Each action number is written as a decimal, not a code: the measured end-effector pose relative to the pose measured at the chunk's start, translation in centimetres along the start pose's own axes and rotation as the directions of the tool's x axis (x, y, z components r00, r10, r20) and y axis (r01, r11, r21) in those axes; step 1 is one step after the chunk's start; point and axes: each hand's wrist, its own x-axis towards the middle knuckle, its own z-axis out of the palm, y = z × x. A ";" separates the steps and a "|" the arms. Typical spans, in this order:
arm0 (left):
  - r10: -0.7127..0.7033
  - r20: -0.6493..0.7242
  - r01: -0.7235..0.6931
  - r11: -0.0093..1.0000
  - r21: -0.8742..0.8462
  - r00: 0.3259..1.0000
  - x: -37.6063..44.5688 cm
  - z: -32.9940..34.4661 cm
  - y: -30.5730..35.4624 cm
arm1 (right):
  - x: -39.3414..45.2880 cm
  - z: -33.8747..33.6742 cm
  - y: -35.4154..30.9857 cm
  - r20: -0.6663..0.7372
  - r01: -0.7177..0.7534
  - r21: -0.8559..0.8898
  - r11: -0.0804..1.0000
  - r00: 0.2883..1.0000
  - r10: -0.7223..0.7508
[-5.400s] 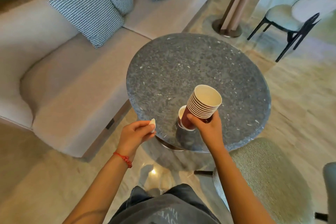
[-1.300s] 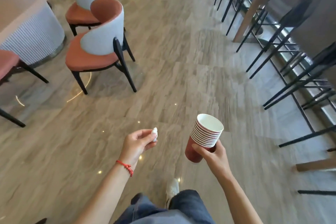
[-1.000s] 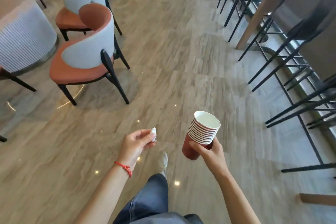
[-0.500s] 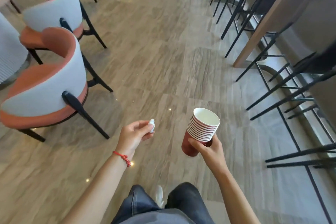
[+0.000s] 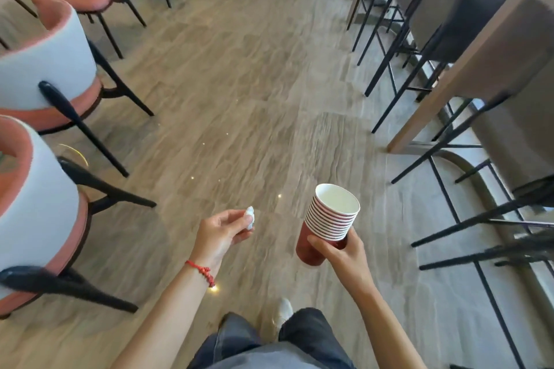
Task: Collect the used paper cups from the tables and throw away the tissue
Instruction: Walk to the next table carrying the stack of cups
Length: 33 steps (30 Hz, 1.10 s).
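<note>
A stack of several red paper cups (image 5: 328, 223) with white insides tilts slightly right in my right hand (image 5: 338, 250), whose fingers grip it near the bottom. A small crumpled white tissue (image 5: 250, 216) is pinched between the fingertips of my left hand (image 5: 220, 235), held out in front of me at waist height. The two hands are apart, with the tissue left of the cups. A red string bracelet sits on my left wrist.
White-backed chairs with orange seats (image 5: 45, 75) line the left side. Black-legged bar stools (image 5: 479, 219) and a wooden counter (image 5: 479, 63) run along the right. A wood-look floor aisle (image 5: 239, 84) stretches ahead between them.
I have walked away from the round stone table and down the aisle; the chairs on the left have slid closer and past. Both hands keep the same hold on tissue and cups.
</note>
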 end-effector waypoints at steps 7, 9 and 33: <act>0.016 -0.051 -0.017 1.000 -0.025 0.999 11.9 4.9 6.4 | 15.8 0.2 -4.2 0.036 -0.002 -0.010 1.000 0.999 0.003; 0.008 -0.049 -0.009 1.000 -0.027 0.999 16.0 5.9 8.0 | 20.4 1.0 -4.8 0.039 -0.010 -0.008 1.000 0.999 0.010; 0.017 -0.081 -0.019 1.000 -0.024 0.997 66.0 19.7 33.5 | 75.3 7.6 -19.4 0.063 0.008 0.043 0.999 0.998 -0.011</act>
